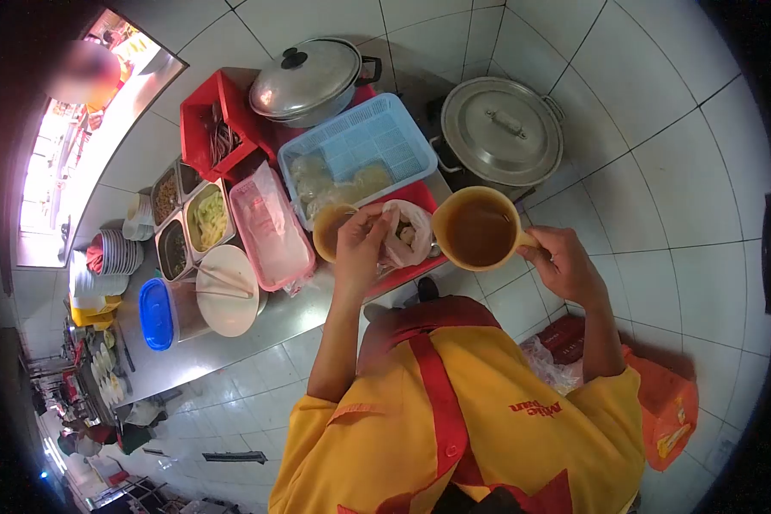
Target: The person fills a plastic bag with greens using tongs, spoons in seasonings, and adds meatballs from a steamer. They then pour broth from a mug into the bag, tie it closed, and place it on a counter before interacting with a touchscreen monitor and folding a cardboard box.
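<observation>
My right hand [564, 264] grips the handle of a yellow mug [475, 229] with brown liquid in it. The mug is out over the floor, right of the table. With pinched fingers, my left hand [364, 244] holds the rim of a thin plastic bag [409, 233]. The bag's mouth gapes, and small pale lumps show inside. Partly behind my left hand is a second yellow cup [328, 231] with brownish contents. A light blue basket [377, 141] holding several tied clear bags lies just beyond.
A pink tray [270, 231], a white plate [228, 289] with chopsticks and a blue-lidded container [156, 314] stand left on the steel table. Metal food pans [206, 218] and a red cutlery bin [210, 124] sit behind. Lidded pots [308, 79] are at the back and right.
</observation>
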The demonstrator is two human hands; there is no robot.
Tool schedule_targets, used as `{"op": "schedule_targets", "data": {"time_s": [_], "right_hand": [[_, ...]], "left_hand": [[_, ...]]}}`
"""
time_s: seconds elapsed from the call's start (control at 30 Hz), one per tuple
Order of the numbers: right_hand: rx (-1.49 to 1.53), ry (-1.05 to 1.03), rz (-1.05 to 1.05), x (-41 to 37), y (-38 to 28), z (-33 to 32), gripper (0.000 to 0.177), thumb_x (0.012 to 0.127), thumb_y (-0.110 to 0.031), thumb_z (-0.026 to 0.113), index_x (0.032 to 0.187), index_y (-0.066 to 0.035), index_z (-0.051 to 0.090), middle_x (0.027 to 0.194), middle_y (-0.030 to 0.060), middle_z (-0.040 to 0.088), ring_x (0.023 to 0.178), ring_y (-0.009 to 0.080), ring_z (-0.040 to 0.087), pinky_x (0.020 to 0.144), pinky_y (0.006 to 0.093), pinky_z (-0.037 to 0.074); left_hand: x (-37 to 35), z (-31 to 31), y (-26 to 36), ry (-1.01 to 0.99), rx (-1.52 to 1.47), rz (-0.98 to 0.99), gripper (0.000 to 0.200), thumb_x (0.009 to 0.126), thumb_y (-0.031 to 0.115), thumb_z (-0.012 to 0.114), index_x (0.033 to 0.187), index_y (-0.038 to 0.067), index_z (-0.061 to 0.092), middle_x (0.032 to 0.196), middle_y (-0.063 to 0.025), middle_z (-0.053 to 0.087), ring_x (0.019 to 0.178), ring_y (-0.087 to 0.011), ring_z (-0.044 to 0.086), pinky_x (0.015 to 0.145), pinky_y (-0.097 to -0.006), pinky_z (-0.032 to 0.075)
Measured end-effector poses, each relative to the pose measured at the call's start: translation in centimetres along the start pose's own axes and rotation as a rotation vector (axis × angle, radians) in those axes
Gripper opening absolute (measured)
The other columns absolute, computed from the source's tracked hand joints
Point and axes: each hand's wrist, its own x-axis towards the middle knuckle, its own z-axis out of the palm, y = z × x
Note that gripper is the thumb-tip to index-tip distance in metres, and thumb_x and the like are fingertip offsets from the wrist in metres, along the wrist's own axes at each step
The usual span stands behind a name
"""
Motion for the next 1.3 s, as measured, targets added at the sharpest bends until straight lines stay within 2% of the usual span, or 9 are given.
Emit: {"op": "schedule_targets", "data": {"time_s": [0.13,0.2,0.3,0.43,0.63,0.97,1.07,1.23,1.3], "right_hand": [[-0.029,-0.086,-0.027,1.8,-0.6,0.6,0.017,0.087,-0.012,0.061,0.086,0.005,0.057,0.071,0.0218,0.059,0.059,0.0336,0.058,0.053,0.0364,0.042],[-0.045,-0.112,-0.070,2.7,-0.9,0.8,0.017,0.087,-0.011,0.061,0.081,0.004,0.054,0.068,0.0211,0.056,0.056,0.0344,0.051,0.052,0.0370,0.039],[-0.119,-0.198,-0.102,4.1,-1.8,0.7,0.021,0.086,-0.012,0.061,0.076,0.003,0.052,0.067,0.0209,0.054,0.058,0.0373,0.048,0.052,0.0394,0.038],[-0.340,-0.362,-0.107,5.9,-3.7,0.2,0.021,0.087,-0.017,0.058,0.088,0.003,0.061,0.076,0.0240,0.062,0.072,0.0400,0.062,0.063,0.0444,0.048],[-0.478,-0.464,-0.131,7.9,-6.2,0.3,0.022,0.085,-0.019,0.056,0.082,0.002,0.062,0.074,0.0247,0.062,0.075,0.0398,0.063,0.068,0.0471,0.049],[-0.587,-0.478,-0.187,10.0,-8.2,0.8,0.027,0.088,-0.023,0.055,0.074,0.000,0.060,0.067,0.0218,0.060,0.068,0.0400,0.060,0.064,0.0469,0.047],[-0.687,-0.552,-0.181,10.9,-9.2,0.9,0.024,0.085,-0.019,0.055,0.077,0.002,0.065,0.075,0.0238,0.063,0.072,0.0393,0.063,0.070,0.0468,0.051],[-0.750,-0.600,-0.228,12.0,-9.6,1.6,0.030,0.086,-0.026,0.058,0.070,0.000,0.062,0.066,0.0211,0.060,0.066,0.0383,0.061,0.063,0.0454,0.049],[-0.750,-0.593,-0.248,12.4,-9.8,1.9,0.030,0.086,-0.025,0.058,0.070,0.000,0.063,0.065,0.0206,0.061,0.065,0.0380,0.061,0.062,0.0451,0.049]], "left_hand": [[0.4,-1.1,-1.4,0.036,0.113,0.117,0.016,0.093,0.009,0.054,0.102,0.000,0.064,0.090,-0.0001,0.063,0.082,-0.0075,0.056,0.075,-0.0222,0.045],[-0.2,-0.6,-0.6,0.045,0.235,0.215,0.020,0.093,0.015,0.056,0.102,-0.001,0.064,0.075,0.0010,0.059,0.063,-0.0044,0.056,0.050,-0.0221,0.048],[-0.9,-0.1,0.5,0.033,0.246,0.144,0.020,0.093,0.015,0.057,0.103,-0.001,0.065,0.071,0.0005,0.059,0.060,-0.0049,0.057,0.048,-0.0229,0.048],[-1.0,-0.3,0.4,0.040,0.187,0.130,0.019,0.092,0.014,0.059,0.101,-0.001,0.065,0.069,0.0003,0.059,0.057,-0.0047,0.056,0.047,-0.0226,0.047],[-0.4,-1.3,-0.5,-0.022,0.197,0.140,0.019,0.091,0.009,0.058,0.104,-0.004,0.062,0.079,-0.0034,0.064,0.064,-0.0071,0.058,0.052,-0.0209,0.047],[-0.3,-0.8,1.0,0.024,0.310,0.219,0.016,0.090,0.006,0.057,0.100,-0.005,0.065,0.080,-0.0070,0.066,0.064,-0.0102,0.060,0.054,-0.0233,0.050],[-0.9,-0.5,2.0,0.029,0.324,0.202,0.016,0.089,0.005,0.058,0.099,-0.005,0.065,0.077,-0.0066,0.065,0.061,-0.0096,0.059,0.052,-0.0236,0.049],[0.1,-1.3,0.6,0.005,0.321,0.286,0.016,0.089,0.005,0.059,0.098,-0.006,0.065,0.071,-0.0052,0.063,0.057,-0.0088,0.057,0.050,-0.0239,0.049],[0.3,-1.4,0.7,0.063,0.497,0.315,0.013,0.083,0.004,0.063,0.094,-0.003,0.067,0.075,-0.0112,0.065,0.062,-0.0145,0.062,0.055,-0.0286,0.050]]}}
